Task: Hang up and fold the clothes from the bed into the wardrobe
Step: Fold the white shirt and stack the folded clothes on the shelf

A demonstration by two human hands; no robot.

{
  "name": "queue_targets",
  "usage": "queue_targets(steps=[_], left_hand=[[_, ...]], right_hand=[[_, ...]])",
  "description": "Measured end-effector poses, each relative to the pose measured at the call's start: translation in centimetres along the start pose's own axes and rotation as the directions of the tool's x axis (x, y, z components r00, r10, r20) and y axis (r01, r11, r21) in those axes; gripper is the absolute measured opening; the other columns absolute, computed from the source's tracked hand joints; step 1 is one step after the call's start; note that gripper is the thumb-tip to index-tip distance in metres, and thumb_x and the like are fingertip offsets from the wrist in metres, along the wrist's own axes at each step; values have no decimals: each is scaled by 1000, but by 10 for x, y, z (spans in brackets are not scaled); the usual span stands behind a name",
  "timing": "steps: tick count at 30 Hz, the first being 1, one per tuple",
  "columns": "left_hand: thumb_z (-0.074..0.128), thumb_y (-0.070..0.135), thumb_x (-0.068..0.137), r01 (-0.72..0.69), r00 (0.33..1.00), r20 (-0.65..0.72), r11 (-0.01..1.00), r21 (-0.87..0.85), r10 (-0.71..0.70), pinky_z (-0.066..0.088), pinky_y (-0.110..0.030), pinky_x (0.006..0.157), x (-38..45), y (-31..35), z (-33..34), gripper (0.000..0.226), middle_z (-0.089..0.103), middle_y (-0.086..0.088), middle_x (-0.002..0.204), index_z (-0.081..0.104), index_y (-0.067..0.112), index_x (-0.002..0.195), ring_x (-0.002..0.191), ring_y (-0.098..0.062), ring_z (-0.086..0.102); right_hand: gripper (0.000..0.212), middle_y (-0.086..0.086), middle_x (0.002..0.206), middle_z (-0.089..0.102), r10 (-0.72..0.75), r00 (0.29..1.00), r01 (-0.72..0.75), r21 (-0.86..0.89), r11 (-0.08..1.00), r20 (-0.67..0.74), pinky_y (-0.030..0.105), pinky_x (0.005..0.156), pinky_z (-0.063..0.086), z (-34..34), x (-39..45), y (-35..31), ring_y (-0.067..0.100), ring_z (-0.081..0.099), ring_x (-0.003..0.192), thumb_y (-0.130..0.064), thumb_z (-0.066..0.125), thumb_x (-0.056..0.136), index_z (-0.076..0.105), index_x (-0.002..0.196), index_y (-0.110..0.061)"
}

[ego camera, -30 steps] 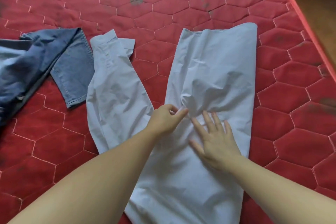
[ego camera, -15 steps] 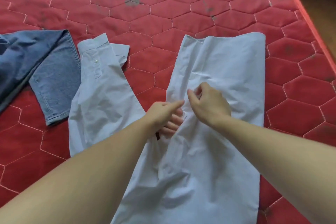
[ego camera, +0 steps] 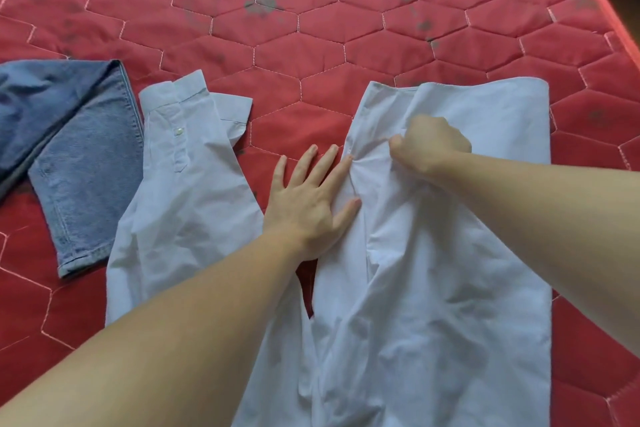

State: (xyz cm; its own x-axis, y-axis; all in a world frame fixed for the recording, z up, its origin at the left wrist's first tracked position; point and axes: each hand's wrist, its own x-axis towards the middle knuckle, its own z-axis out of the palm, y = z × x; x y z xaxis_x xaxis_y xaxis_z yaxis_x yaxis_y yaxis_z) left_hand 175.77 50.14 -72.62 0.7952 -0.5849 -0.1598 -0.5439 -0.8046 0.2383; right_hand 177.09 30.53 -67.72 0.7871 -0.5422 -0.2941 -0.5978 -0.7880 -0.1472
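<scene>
In the head view, a pale blue, creased cotton shirt [ego camera: 450, 253] lies spread across the centre and lower right of the red hexagon-quilted bed [ego camera: 311, 28], its cuffed sleeve [ego camera: 187, 184] stretched out left of centre. The left hand [ego camera: 308, 204] presses flat at the shirt's edge, fingers [ego camera: 325, 166] spread. The right hand [ego camera: 429, 146] has its fingers curled, pinching a fold of the fabric. Folded blue denim jeans [ego camera: 76, 156] lie at the left edge.

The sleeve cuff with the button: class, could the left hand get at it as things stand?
Probably yes. The left hand lies flat and holds nothing, and the sleeve cuff lies uncovered just to its left, with only bare red quilt between.
</scene>
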Motion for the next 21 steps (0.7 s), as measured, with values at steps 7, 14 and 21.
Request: queue_targets(steps=[7,14,21], left_hand=[[5,59,87,8,1000,-20,1000,1,-8,-6,-47,119,0,1,-1,69,1,17,163,3,42,153,150,-13,-5],[3,57,84,4,999,-34,1000,-12,-4,-5,-47,119,0,1,-3,71,3,17,163,4,42,154,150,-13,-3],[2,56,84,4,999,-37,1000,-10,-4,-6,-46,119,0,1,-3,72,4,17,163,5,41,154,150,-12,-4]], right_hand=[[38,-4,54,35,-228,869,435,457,776,-439,33,54,24,5,-21,-23,21,37,61,-27,46,87,26,55,-22],[39,3,81,53,-173,977,206,330,921,-127,32,64,33,25,5,-37,27,51,77,-32,38,99,36,61,-21],[29,-1,89,64,-142,982,181,435,882,-121,35,72,44,21,4,-46,26,59,86,-44,39,98,53,89,-20]])
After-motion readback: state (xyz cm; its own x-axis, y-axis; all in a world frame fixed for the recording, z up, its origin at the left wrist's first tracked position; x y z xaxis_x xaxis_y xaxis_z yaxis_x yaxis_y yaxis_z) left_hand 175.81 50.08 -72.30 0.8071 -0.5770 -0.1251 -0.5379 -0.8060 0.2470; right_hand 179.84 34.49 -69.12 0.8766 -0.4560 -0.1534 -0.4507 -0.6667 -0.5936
